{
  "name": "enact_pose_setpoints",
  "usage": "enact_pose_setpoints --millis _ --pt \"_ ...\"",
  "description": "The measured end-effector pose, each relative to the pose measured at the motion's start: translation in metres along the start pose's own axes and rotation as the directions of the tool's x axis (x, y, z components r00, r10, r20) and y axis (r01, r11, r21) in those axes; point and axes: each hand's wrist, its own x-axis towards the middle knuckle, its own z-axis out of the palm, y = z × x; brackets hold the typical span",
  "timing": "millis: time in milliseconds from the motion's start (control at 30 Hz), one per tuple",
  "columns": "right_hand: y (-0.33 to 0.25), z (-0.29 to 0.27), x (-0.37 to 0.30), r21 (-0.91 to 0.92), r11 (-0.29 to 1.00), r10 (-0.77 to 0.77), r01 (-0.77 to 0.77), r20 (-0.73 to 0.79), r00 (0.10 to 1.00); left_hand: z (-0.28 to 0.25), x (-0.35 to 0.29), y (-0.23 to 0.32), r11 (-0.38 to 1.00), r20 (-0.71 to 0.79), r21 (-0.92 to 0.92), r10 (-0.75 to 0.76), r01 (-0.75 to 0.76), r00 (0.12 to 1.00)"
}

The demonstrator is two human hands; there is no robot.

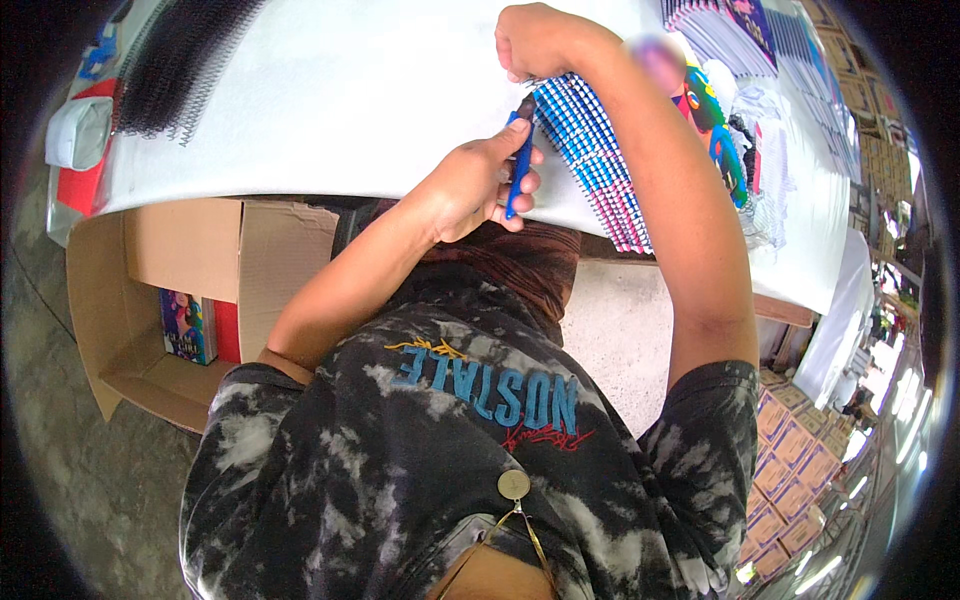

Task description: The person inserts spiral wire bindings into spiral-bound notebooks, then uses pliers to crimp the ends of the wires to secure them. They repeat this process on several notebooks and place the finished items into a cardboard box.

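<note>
My left hand (478,185) is wrapped round the blue handles of a pair of pliers (519,165), whose dark jaws point away from me. The jaws are beside the top left corner of a stack of spiral-bound notebooks (590,150), whose bound edges show in blue, white and pink. Beyond that corner my right hand (540,42) is closed in a curl at the stack's far end. Its fingertips are turned down, so what they pinch, if anything, is hidden. My right forearm passes over the right side of the stack.
A bundle of black spiral binding coils (180,70) lies on the white table (350,90) at far left. More notebooks (715,35) and a colourful cover (705,110) are at right. An open cardboard box (185,245) holding books stands below the table's left side. Stacked cartons (790,470) stand at right.
</note>
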Motion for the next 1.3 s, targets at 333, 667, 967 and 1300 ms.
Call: enact_pose_setpoints --millis 333,667,967,1300 --pt "0.003 0.002 0.004 -0.121 0.987 -0.111 0.11 0.0 0.994 -0.031 0.025 -0.006 0.952 0.363 -0.304 0.073 0.043 0.929" --pt "0.004 0.001 0.003 -0.106 0.991 -0.078 0.077 -0.004 0.997 0.0 0.011 0.014 0.999 0.12 -0.023 0.049 -0.047 0.992" --pt "0.009 -0.003 -0.008 0.014 0.994 -0.111 0.111 -0.043 0.993 0.011 0.001 0.016 0.999 0.08 0.017 0.045 -0.047 0.996" --pt "0.004 -0.007 -0.027 0.022 1.0 -0.002 0.004 -0.106 0.994 0.011 -0.006 0.018 0.993 0.046 0.091 0.065 -0.069 0.997"
